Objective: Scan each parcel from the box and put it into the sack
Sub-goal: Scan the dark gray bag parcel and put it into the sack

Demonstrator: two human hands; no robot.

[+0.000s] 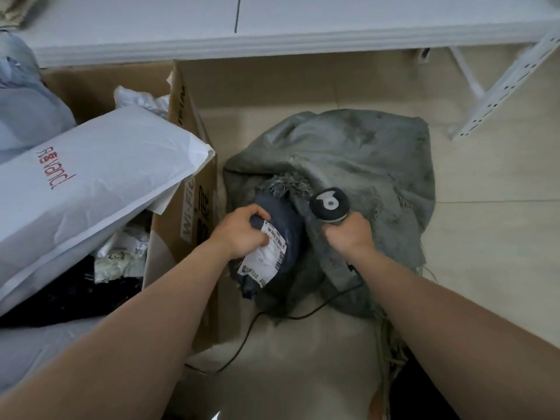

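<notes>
A dark blue parcel [285, 228] with a white barcode label sits at the mouth of the grey woven sack [357, 159] on the floor. My left hand [242, 231] grips the parcel's near end, fingers curled over the label. My right hand [348, 234] grips the handle of a dark barcode scanner [329, 204] together with the sack's edge; the scanner's head points up beside the parcel. The cardboard box [194, 183] stands to the left, filled with parcels.
A large white mailer [91, 177] lies across the box's top, with dark and labelled parcels [115, 259] beneath. A light blue bag [21, 110] sits far left. The scanner's black cable [257, 328] trails across the floor. A white table edge [212, 43] and metal rack leg [500, 86] stand behind.
</notes>
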